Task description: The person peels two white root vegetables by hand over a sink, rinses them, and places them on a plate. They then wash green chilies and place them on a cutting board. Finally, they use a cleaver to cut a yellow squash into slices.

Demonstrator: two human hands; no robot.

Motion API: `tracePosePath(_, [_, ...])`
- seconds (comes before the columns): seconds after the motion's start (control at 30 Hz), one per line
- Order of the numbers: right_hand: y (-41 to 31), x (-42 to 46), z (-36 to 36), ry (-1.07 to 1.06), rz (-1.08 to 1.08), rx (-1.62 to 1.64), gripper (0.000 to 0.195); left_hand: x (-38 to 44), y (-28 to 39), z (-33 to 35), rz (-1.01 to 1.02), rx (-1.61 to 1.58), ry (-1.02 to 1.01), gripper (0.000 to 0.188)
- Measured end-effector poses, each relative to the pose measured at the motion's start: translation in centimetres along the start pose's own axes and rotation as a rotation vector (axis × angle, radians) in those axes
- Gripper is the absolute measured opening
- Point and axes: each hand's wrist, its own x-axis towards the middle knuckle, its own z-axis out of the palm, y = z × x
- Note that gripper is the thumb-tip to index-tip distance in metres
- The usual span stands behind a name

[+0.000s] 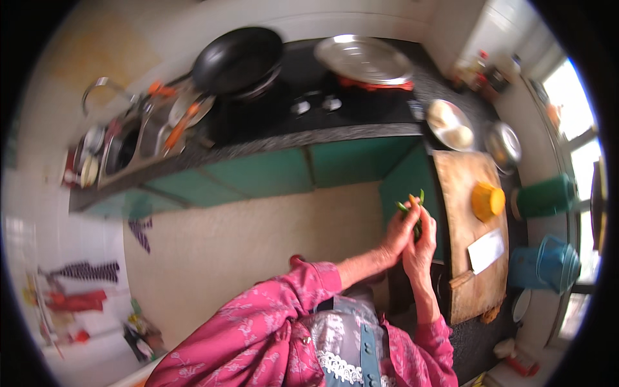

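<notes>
My left hand (402,227) and my right hand (421,237) meet in front of me, beside the counter's edge. Between them is a small bunch of green chili peppers (418,231), with an orange one (412,199) poking out at the fingertips. Both hands are closed around the bunch. To their right lies a worn wooden cutting board (464,188), which bears a cut chunk of orange pumpkin (487,201) and a cleaver with a broad blade (486,250) and wooden handle.
A black wok (239,60) and a round metal lid (365,58) are on the stove. A divided plate (449,125) with pale food stands behind the board. Along the right are a metal bowl (503,145), a green container (545,197) and a blue bucket (544,266). The sink (154,123) is far left.
</notes>
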Motion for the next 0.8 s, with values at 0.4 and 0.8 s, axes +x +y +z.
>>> tracePosePath(0.4, [-21.4, 0.7, 33.8, -0.764, -0.366, 0.344, 0.047, -13.8, 28.5, -25.0, 0.619, -0.249, 0.549, 0.043])
tracePosePath(0.8, [-34.8, 0.9, 60.8, -1.028, -0.463, 0.356, 0.048, -18.5, 46.7, -45.8, 0.839, -0.349, 0.79, 0.035])
